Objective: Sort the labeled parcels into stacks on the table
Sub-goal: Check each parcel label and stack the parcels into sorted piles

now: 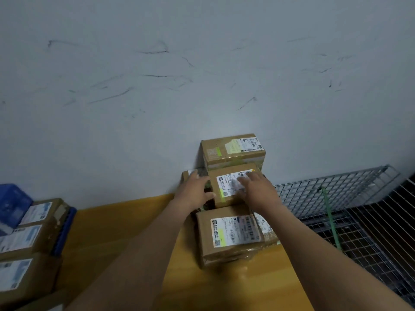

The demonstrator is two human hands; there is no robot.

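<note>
Three brown cardboard parcels with white labels stand in a row on the yellow table (125, 225), running from the wall toward me. The far parcel (232, 151) stands tallest against the wall. The near parcel (229, 234) sits on top of another box. Between them is the middle parcel (226, 187). My left hand (194, 189) grips its left side with the thumb on the front edge. My right hand (257, 187) lies flat on its label and right edge. A small box corner (186, 176) shows behind my left hand.
At the left, several labeled parcels (29, 227) are piled beside a blue crate (12, 205). A wire mesh cage (350, 212) with a green strap (331, 218) stands to the right of the table. A scuffed grey wall (202, 75) rises directly behind.
</note>
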